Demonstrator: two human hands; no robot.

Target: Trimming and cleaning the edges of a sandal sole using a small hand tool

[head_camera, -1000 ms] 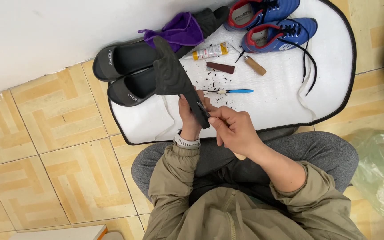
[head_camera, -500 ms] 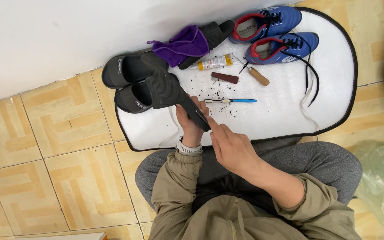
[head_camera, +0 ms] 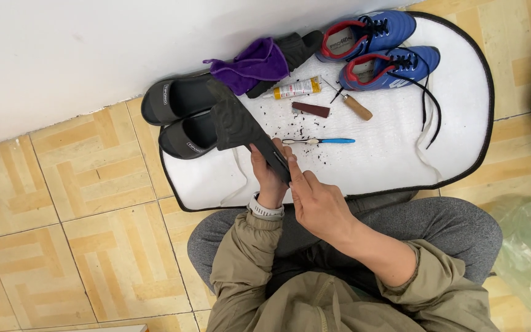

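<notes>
My left hand (head_camera: 267, 174) grips the near end of a black sandal (head_camera: 241, 127) held on edge above a white mat (head_camera: 394, 160). My right hand (head_camera: 314, 197) presses against the sandal's near end from the right, fingers closed along its edge; whether a small tool is in it is hidden. Two more black sandals (head_camera: 179, 98) lie at the mat's far left corner.
On the mat lie a purple cloth (head_camera: 250, 64), a glue tube (head_camera: 296, 88), a brown block (head_camera: 311, 109), a wooden-handled awl (head_camera: 354, 106), a blue-handled toothbrush (head_camera: 324, 141) and dark crumbs. Two blue sport shoes (head_camera: 379, 46) sit at the far right. A clear plastic bag (head_camera: 530, 252) lies right of my knee.
The view has shifted slightly. My hands and the sandal have stayed together in about the same grip, the right hand sliding a little along the sandal's near end.
</notes>
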